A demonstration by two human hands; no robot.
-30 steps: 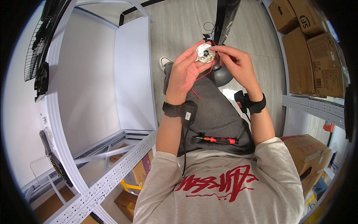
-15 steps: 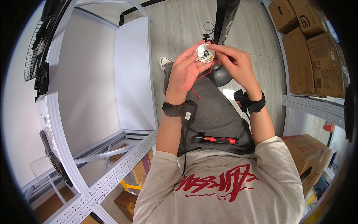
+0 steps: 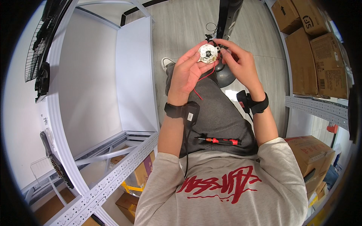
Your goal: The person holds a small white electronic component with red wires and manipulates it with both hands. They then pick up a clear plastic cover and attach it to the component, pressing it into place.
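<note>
My left hand [image 3: 189, 64] holds a round white plastic part [image 3: 207, 53] with a black centre, thumb on its near edge and fingers beneath it. A small ring-shaped lug sticks out at the part's right side. My right hand [image 3: 238, 59] is just right of that lug, index finger stretched out and thumb apart from it; contact with the part cannot be made out. From the part a thin red wire [image 3: 206, 76] trails down over my grey trousers. Across my lap lies a red and black screwdriver [image 3: 222, 141].
A white shelf rack [image 3: 135, 71] stands on the left, with a black brush [image 3: 56, 162] on it. Cardboard boxes [image 3: 301, 64] fill the right rack. Ahead rises a dark post [image 3: 227, 19] with a round grey base [image 3: 225, 76]. Black straps with small devices circle both wrists.
My right index finger has lifted off the part's top, and the hand has shifted slightly right, uncovering the ring-shaped lug. My left hand keeps its hold in place.
</note>
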